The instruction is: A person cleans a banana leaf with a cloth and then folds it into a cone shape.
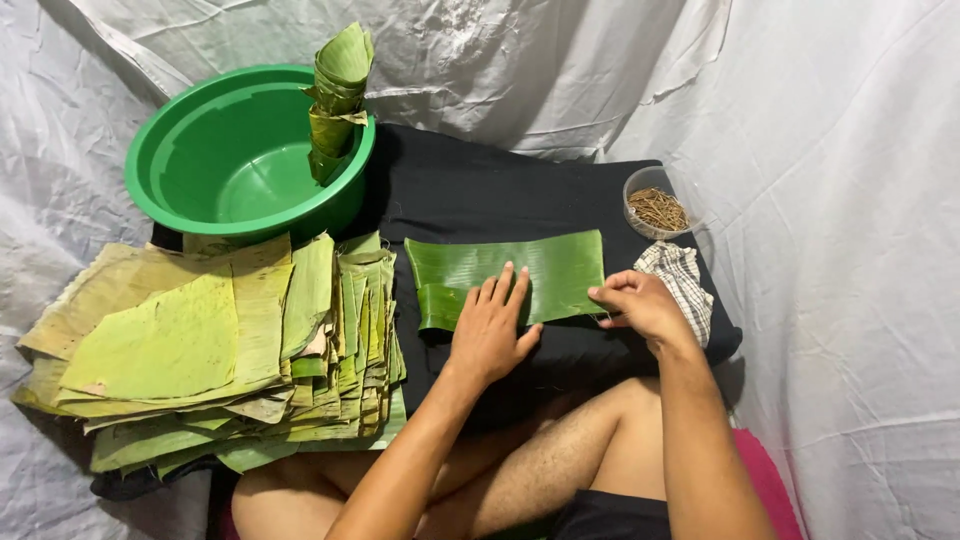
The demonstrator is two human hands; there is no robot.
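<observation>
Where white sheeting (820, 150) drapes around, black cloth (480, 190) lies.

left of leaf strip: leaf stack (230, 350) close beside it, blocks that side
far left: green basin (240, 150) with rolled leaves (338, 90) stands behind the stack
far middle: bare black cloth (480, 190), open
right: small bowl of sticks (657, 205) and checked cloth (685, 285) crowd the edge

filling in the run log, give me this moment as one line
left hand flat on banana leaf strip | right hand pinching strip's right edge | leaf stack at left | green basin behind
</observation>
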